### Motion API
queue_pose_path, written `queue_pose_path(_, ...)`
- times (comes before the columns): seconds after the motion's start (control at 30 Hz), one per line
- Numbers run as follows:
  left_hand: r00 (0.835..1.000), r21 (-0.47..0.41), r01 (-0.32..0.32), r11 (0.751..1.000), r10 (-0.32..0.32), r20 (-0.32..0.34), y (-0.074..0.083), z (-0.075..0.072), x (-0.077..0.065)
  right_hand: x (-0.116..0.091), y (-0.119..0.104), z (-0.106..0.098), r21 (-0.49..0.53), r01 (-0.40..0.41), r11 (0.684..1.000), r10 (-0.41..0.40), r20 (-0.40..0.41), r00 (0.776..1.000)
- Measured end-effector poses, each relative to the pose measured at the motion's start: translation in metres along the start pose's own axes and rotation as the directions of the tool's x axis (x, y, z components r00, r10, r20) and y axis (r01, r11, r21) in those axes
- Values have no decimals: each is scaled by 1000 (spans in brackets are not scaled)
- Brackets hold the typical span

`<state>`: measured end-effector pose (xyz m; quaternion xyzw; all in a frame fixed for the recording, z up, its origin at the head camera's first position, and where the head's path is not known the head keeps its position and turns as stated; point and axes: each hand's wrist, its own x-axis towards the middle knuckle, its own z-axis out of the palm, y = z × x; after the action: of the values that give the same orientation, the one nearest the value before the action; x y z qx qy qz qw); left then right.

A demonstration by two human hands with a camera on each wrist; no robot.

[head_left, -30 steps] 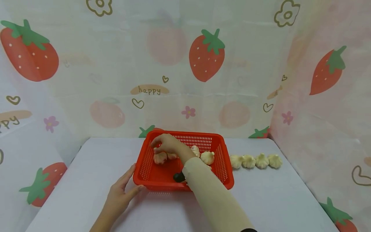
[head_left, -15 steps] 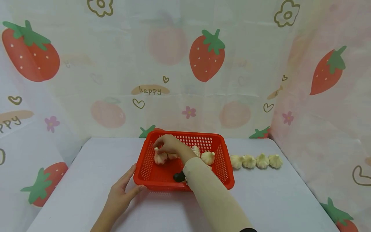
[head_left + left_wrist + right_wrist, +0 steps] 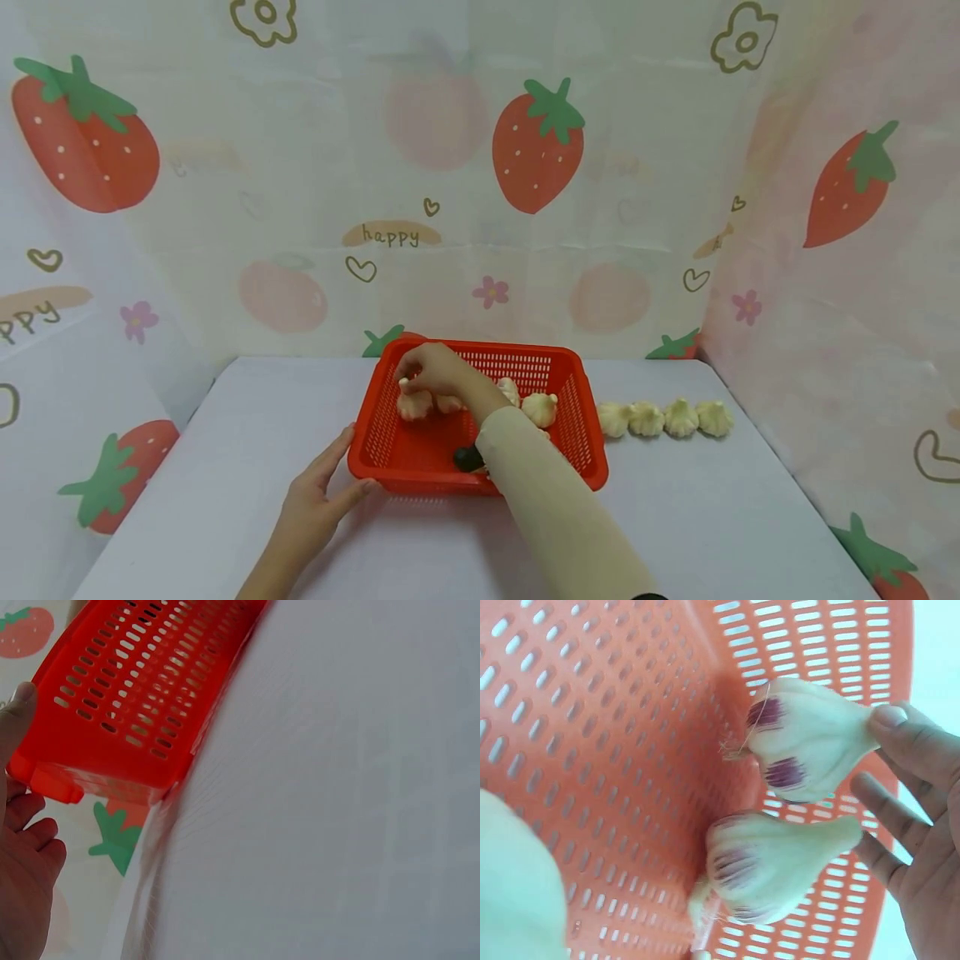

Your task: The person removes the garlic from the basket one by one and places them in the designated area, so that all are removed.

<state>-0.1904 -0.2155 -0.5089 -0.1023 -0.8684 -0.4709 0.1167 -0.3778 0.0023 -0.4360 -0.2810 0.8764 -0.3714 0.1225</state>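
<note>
By its stem, my right hand [image 3: 435, 367] pinches a garlic bulb [image 3: 810, 739] with purple streaks, inside the left part of a red plastic basket [image 3: 420, 477]. The thumb [image 3: 907, 739] presses on the stem. A second garlic bulb [image 3: 761, 862] lies right beside it, its stem near my other fingertips. At the basket's near left corner, my left hand [image 3: 307, 508] touches the outside, thumb along the front and fingers along the left side. The left wrist view shows the hand [image 3: 30, 870] only in part, at the basket's corner.
Right of the basket, several garlic bulbs [image 3: 678, 417] stand in a row on the white tabletop [image 3: 675, 517]. More bulbs [image 3: 538, 408] lie in the basket's right part, partly behind my right forearm. A black rounded object [image 3: 468, 457] shows beneath that forearm.
The garlic bulb under my right hand has risen slightly, and the hand now pinches its stem. My left hand stays at the basket's corner.
</note>
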Motion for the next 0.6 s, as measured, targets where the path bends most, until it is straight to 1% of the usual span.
queue_pose_path(0.2,1000,9,4,1000,-4,5,0,3,0,-7,-13,-11,-99,37,994,-38,-12,999)
queue_pose_path(0.33,1000,25,12,1000,-13,9,-1,4,-1,-13,-26,-21,-132,68,989,-71,-16,997)
queue_pose_path(0.47,1000,37,21,999,-21,12,0,2,0,-23,-39,-31,-138,99,986,-104,-25,994)
queue_pose_path(0.6,1000,42,5,999,-5,0,-3,1,1,-31,-47,-37,-140,115,983,-123,-47,991)
